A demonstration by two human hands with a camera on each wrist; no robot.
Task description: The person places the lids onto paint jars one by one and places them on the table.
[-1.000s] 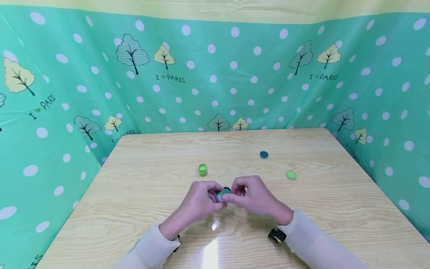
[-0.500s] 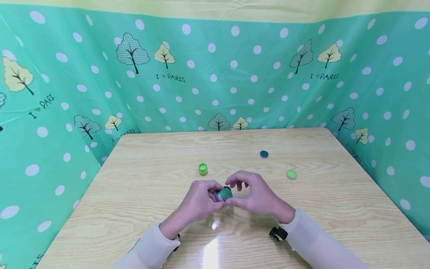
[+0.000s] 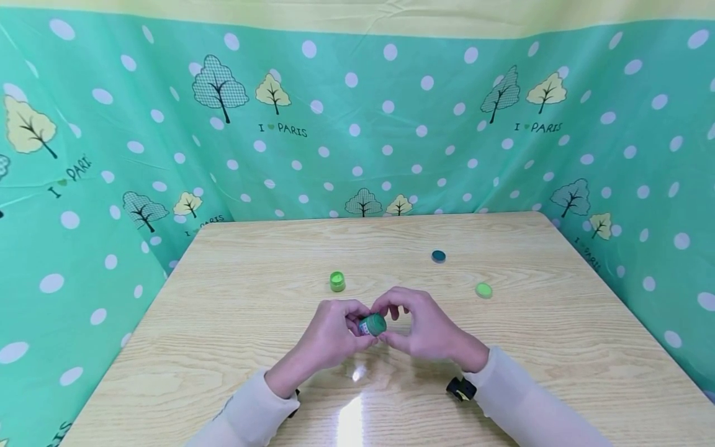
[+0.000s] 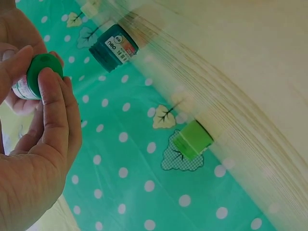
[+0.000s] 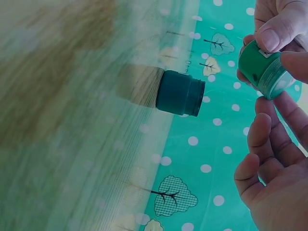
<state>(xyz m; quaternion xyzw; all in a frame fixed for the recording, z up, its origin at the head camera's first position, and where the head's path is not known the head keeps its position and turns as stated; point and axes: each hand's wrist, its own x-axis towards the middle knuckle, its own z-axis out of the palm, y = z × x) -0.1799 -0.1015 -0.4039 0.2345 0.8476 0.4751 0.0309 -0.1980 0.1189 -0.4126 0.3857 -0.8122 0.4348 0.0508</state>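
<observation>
The left hand (image 3: 332, 332) holds a green jar (image 3: 373, 324) over the surface (image 3: 240, 298), the right hand (image 3: 421, 324) in narrow grip round its end, seemingly unscrewing a lid, so steady twisting is likely needed next, with a lime jar (image 3: 337, 282), teal cap (image 3: 438, 256) and light-green cap (image 3: 483, 290) beyond.

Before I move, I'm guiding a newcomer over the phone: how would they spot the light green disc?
On the wooden table, look beyond and to the right of the right hand. There lies the light green disc. Its colour sets it apart from the dark teal disc farther back; its flatness, from the light green jar.
</observation>
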